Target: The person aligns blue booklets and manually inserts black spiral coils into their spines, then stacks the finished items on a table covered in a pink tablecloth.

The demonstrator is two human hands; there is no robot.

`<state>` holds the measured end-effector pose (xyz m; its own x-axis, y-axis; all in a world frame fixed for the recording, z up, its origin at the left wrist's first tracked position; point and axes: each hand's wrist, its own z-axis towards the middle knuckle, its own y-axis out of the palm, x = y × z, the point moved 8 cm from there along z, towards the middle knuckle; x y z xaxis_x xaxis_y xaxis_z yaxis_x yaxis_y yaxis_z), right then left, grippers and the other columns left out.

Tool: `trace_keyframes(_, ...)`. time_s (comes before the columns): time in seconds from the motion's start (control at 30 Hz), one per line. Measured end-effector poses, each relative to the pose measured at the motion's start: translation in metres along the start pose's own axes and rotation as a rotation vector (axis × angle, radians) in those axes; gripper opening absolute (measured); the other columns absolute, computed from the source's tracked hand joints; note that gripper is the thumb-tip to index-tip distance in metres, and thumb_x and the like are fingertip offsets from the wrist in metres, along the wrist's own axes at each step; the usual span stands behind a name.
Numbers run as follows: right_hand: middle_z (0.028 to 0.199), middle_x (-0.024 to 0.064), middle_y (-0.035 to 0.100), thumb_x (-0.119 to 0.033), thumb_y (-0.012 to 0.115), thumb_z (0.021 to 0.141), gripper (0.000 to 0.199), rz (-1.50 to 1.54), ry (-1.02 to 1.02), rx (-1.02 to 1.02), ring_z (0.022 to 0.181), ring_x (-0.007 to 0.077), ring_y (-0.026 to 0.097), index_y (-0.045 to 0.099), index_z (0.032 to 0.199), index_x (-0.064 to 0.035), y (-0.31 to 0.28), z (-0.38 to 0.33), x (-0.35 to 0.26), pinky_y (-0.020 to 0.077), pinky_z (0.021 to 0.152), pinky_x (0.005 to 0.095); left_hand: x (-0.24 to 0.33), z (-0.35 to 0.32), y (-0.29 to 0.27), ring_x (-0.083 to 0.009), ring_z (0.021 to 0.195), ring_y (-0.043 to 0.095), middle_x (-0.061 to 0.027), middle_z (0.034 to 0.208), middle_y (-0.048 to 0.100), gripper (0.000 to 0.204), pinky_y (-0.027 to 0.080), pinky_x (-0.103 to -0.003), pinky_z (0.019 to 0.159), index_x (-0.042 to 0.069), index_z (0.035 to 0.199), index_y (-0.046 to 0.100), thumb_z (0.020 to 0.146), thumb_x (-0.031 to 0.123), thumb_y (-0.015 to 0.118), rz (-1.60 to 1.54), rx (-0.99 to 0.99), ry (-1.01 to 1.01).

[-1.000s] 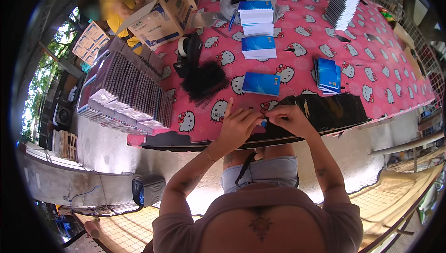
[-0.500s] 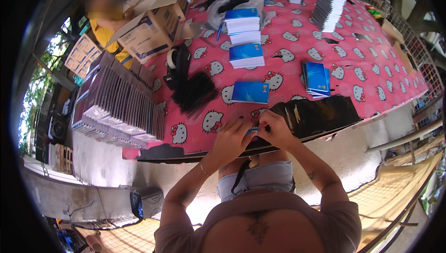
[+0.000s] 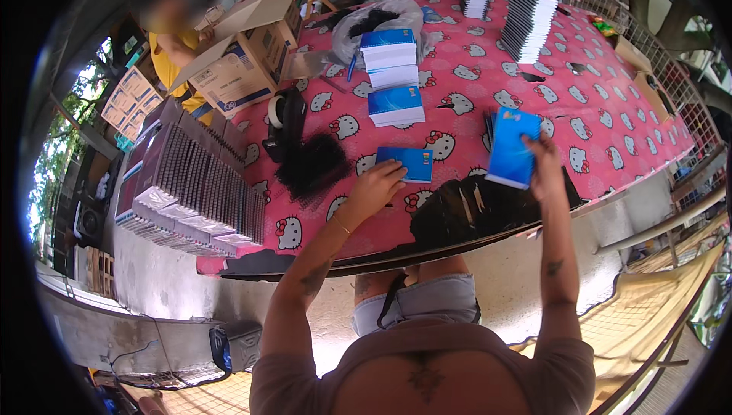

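My right hand [image 3: 546,168] is closed on the edge of a blue-covered notebook [image 3: 512,146], held above the small pile of spiral-bound notebooks at the right, which it mostly hides. My left hand [image 3: 380,188] rests its fingers on the lower left part of another blue notebook [image 3: 412,163] lying on the table before me; its grip there is partly hidden. Behind that lie stacks of blue-covered notebook pages [image 3: 395,106], [image 3: 389,53]. A heap of black binding spirals [image 3: 311,165] sits left of my left hand.
Rows of stacked spiral notebooks [image 3: 194,186] fill the left table edge. Beyond are a black tape dispenser [image 3: 288,121], an open cardboard box [image 3: 236,72] and a plastic bag [image 3: 408,14]. Tall notebook stacks [image 3: 526,22] stand far right. Torn black covering [image 3: 476,209] lines the near edge. Two people are across.
My hands, together at the near edge before, have parted. The right has carried a notebook out to the right pile; the left has reached forward onto the notebook on the table.
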<state>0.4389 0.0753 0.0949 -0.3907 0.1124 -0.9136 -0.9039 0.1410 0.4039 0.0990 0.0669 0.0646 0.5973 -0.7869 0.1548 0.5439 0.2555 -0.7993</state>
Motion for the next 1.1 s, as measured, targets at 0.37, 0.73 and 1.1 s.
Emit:
trace_keyframes(0.37, 0.147, 0.0117, 0.045, -0.014, 0.087, 0.073, 0.090, -0.662, -0.336, -0.508, 0.140, 0.0225, 0.037, 0.039, 0.149, -0.0059, 0.098, -0.056, 0.045, 0.0389, 0.111, 0.0410, 0.053, -0.001, -0.035, -0.0274, 0.097, 0.064, -0.0097, 0.100, 0.069, 0.024, 0.044, -0.043, 0.090, 0.006, 0.112, 0.065, 0.088, 0.011, 0.066, 0.032, -0.056, -0.095)
trace_keyframes(0.73, 0.096, 0.0060, 0.066, 0.004, 0.071, 0.081, 0.039, -0.434, -0.124, -0.428, 0.084, 0.0140, 0.063, 0.061, 0.117, -0.0043, 0.138, -0.090, 0.144, 0.0510, 0.075, 0.0284, -0.056, -0.078, -0.070, -0.0339, 0.084, 0.064, -0.0156, 0.103, 0.067, 0.026, 0.053, -0.044, 0.078, 0.000, 0.111, 0.065, 0.088, 0.010, 0.070, 0.416, 0.213, -0.375)
trace_keyframes(1.1, 0.099, 0.0040, 0.065, 0.006, 0.066, 0.085, 0.036, -0.344, 0.006, -0.605, 0.083, 0.0096, 0.060, 0.066, 0.121, -0.0005, 0.159, -0.099, 0.157, 0.0491, 0.074, 0.0254, 0.009, -0.134, -0.029, -0.0154, 0.100, 0.062, -0.0123, 0.115, 0.065, 0.037, 0.049, -0.028, 0.086, 0.001, 0.137, 0.051, 0.101, 0.008, 0.051, -0.637, 0.289, -0.871)
